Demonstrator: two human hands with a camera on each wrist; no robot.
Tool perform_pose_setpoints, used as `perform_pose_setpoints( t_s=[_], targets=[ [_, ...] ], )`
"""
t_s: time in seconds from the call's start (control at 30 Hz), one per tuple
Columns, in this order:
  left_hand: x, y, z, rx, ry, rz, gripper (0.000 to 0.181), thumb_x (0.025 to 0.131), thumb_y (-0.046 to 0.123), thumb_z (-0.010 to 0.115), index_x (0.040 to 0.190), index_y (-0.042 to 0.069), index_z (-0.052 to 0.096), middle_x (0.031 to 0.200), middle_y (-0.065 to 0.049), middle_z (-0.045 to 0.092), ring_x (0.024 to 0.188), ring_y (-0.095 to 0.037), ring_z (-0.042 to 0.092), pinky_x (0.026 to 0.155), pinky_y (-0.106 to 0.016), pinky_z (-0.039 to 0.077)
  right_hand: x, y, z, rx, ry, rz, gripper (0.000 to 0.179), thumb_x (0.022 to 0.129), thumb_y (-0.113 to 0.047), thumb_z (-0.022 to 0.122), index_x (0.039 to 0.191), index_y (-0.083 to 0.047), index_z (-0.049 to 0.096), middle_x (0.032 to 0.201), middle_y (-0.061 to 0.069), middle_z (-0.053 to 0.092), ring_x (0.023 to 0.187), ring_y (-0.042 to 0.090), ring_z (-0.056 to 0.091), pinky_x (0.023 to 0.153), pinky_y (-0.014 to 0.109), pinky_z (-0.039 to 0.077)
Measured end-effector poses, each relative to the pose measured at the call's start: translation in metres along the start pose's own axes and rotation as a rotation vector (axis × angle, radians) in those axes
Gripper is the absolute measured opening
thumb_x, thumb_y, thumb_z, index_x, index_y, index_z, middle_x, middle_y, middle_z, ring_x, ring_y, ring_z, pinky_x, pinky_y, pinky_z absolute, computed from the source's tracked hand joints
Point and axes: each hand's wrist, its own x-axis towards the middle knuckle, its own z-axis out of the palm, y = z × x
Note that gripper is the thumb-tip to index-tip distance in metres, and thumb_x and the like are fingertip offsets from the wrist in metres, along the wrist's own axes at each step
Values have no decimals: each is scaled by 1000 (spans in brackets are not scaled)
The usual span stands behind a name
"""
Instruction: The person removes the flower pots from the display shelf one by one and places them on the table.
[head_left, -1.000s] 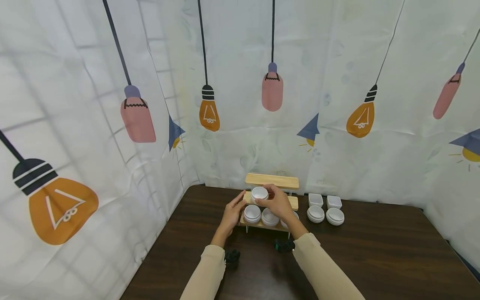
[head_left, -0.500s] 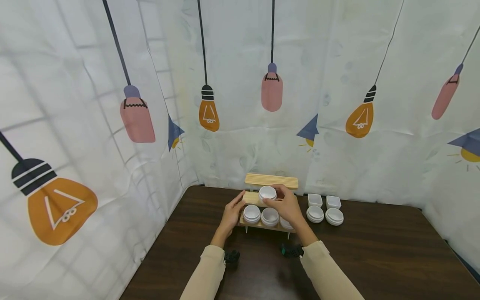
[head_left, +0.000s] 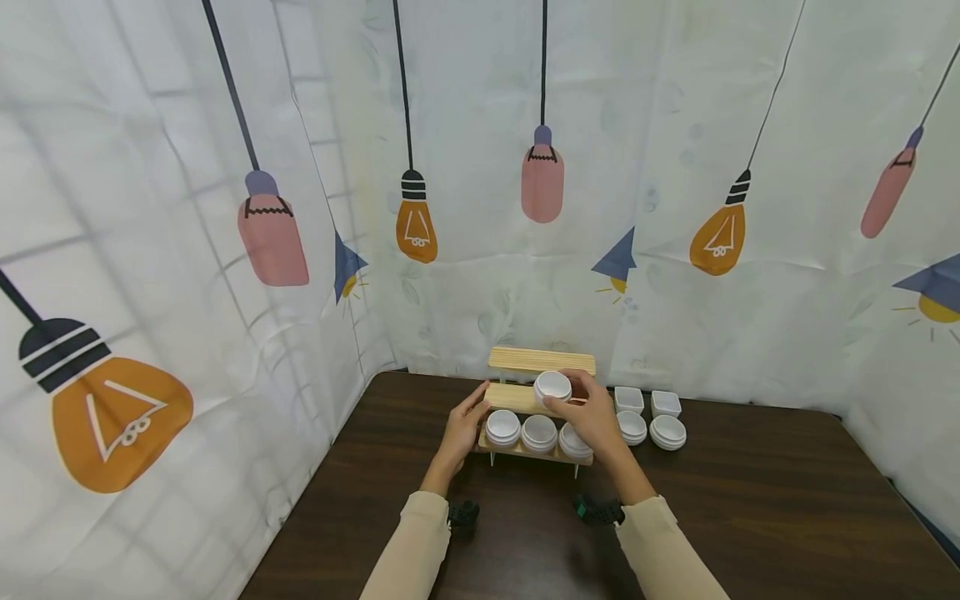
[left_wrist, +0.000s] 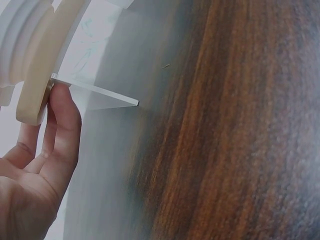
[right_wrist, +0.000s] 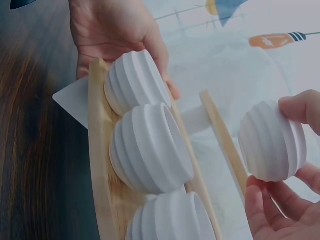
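A three-tier wooden rack (head_left: 513, 397) with pale metal legs stands on the dark table. My left hand (head_left: 459, 433) grips its left end; in the left wrist view its fingers (left_wrist: 65, 117) lie against the board's end beside a leg (left_wrist: 97, 90). Between thumb and fingers, my right hand (head_left: 595, 414) pinches a white ribbed cup (head_left: 552, 384) at the right part of the middle tier. The right wrist view has this cup (right_wrist: 270, 142) close beside the middle board (right_wrist: 225, 137); contact cannot be told. On the lowest tier, three similar cups (head_left: 538, 432) stand in a row.
To the right of the rack are two square white dishes (head_left: 665, 404) at the back and stacked round white dishes (head_left: 667, 432) in front. Behind the table (head_left: 750, 500) hangs a pale curtain (head_left: 465, 308) printed with lamps.
My right hand has carried the white cup rightward along the middle tier, from its left part towards its right end. My left hand has stayed at the rack's left end.
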Motion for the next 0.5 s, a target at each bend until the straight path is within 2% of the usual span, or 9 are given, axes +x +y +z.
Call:
perform_pose_setpoints(
  t_s=[0.23,0.5],
  targets=[
    [0,0,0,-8,3,-6,47,108,23,53,155,25,47,98,-7,63,76,-21,58,59,-37,53,-3,6,-9,20,12,3,54,86,-23,84,135,-16,63,121,11,69,108,23,63,93,30,51],
    [0,-1,0,-15,-8,-5,48,108,23,52,155,25,46,92,-4,59,72,-23,54,54,-38,50,-7,14,-19,46,28,-8,55,88,-20,83,137,-13,61,122,15,68,105,16,62,86,17,50]
  ],
)
